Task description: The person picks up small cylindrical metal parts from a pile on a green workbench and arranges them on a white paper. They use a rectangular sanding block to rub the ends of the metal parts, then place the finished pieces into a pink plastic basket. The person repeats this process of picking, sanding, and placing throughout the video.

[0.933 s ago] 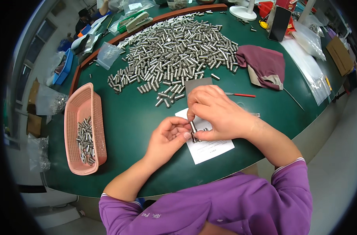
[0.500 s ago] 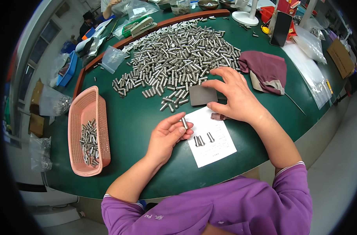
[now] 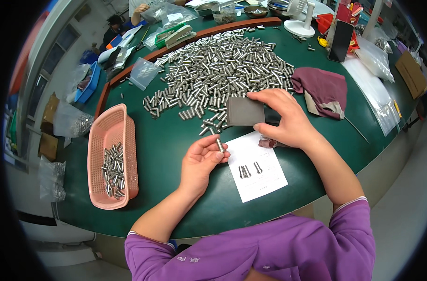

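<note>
My left hand pinches a shiny metal pin nearly upright between thumb and fingers, beside a white printed sheet. Several pin shapes show on the sheet; whether they are printed or lying there I cannot tell. My right hand grips a flat grey square block by its right side, thumb at the lower corner and fingers at the upper one. Under that hand lies a small crumpled brown piece. A large pile of metal pins spreads just beyond both hands.
A pink plastic basket with pins inside stands at left. To the right lie a maroon cloth, a thin rod and clear bags. A phone stands upright behind them. A wooden rim borders the pile.
My right hand has closed on the grey block and seems to have lifted it slightly. The left hand still holds the pin. The whole view has shifted a little.
</note>
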Available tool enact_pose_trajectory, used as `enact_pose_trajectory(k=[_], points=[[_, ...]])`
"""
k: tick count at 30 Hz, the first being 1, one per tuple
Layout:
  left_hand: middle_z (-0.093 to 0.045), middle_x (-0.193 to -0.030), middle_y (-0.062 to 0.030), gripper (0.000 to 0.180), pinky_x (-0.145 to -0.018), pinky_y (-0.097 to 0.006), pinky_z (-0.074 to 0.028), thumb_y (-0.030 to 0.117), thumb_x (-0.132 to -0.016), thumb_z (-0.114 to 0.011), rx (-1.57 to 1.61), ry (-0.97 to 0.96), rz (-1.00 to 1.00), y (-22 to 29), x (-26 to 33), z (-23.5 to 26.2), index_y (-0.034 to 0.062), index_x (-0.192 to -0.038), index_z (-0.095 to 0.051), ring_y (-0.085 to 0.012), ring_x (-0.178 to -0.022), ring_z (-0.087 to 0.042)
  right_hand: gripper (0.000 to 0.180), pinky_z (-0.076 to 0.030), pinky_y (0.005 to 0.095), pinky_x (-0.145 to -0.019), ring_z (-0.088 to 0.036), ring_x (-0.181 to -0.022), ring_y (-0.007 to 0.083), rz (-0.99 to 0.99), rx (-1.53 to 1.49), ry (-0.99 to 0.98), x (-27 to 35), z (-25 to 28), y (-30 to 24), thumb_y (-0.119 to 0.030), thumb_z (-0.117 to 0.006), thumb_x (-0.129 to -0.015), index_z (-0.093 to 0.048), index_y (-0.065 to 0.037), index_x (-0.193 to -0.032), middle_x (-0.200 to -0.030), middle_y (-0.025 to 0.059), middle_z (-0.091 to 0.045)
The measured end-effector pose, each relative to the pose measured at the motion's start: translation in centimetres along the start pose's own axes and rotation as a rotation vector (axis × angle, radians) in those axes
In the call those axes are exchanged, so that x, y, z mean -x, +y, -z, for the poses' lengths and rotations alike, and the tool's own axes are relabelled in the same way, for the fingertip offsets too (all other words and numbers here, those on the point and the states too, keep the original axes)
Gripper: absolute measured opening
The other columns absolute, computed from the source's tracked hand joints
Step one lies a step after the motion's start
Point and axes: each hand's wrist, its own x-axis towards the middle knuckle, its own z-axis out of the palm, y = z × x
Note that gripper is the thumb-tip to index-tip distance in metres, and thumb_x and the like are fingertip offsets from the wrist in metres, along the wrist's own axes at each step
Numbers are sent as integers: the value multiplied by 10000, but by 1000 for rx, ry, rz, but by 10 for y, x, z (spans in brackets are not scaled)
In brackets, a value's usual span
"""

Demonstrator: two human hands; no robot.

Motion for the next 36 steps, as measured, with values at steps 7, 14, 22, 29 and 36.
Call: enact_pose_trajectory(k=[7, 14, 22, 29, 36], points=[[-681, -1049, -107, 302, -825, -298, -559, -9, -873, -689, -152, 1, -1, 3, -1, -7, -13, -1160, -597, -172, -903, -671, 590, -391, 392, -971, -565, -1101, 242, 171, -186, -128, 4, -20, -30, -146, -785, -640, -674, -178, -1219, -1194, 33, -621], [-673, -1068, -149, 354, -799, -291, -572, 15, -907, -654, 23, -68, -74, 4, -1, 7, -20, -1248, -567, -174, -900, -672, 558, -372, 413, -996, -537, -1139, 248, 241, 97, -109, -4, 5, 0, -161, -790, -626, -698, -195, -1175, -1189, 12, -634], [-670, -1080, -140, 348, -808, -303, -577, 30, -908, -660, -124, 19, -19, 5, -3, -7, -3, -1243, -575, -192, -891, -680, 564, -371, 404, -984, -534, -1094, 240, 243, -114, -71, 0, -23, -29, -208, -809, -636, -696, -213, -1189, -1204, 11, -626], [-654, -1082, -109, 395, -808, -277, -553, 43, -916, -649, 19, -57, -27, 5, -5, 5, 30, -1294, -536, -152, -888, -657, 547, -378, 402, -963, -529, -1082, 246, 202, 103, -74, -1, 7, 1, -171, -819, -611, -719, -217, -1146, -1174, -8, -646], [-657, -1109, -122, 427, -839, -295, -557, 8, -917, -631, 124, -43, 16, 3, -5, -1, -1, -1323, -499, -176, -958, -658, 561, -376, 394, -961, -532, -1071, 238, 218, 5, -47, -2, -1, -11, -203, -818, -611, -711, -199, -1162, -1178, 14, -637]])
